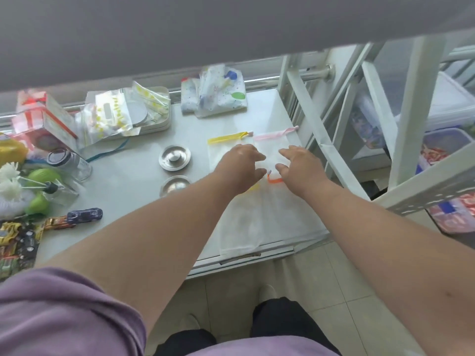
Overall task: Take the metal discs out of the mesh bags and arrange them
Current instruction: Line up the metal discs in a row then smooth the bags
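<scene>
Both arms reached out, palms down. Left hand [241, 163] and right hand [299, 164], fingers curled half-open, pressed the white pink-corded mesh bag [272, 147]; firm hold unclear. Two round metal discs [174, 158] lay left on the white tabletop [133, 181].

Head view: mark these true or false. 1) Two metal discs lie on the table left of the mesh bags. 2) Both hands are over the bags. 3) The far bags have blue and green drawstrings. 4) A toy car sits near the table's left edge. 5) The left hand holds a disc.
1) True: two metal discs lie left of the mesh bags.
2) True: left hand and right hand are over them.
3) False: yellow and pink.
4) True: the toy car.
5) False: it holds no disc.
</scene>
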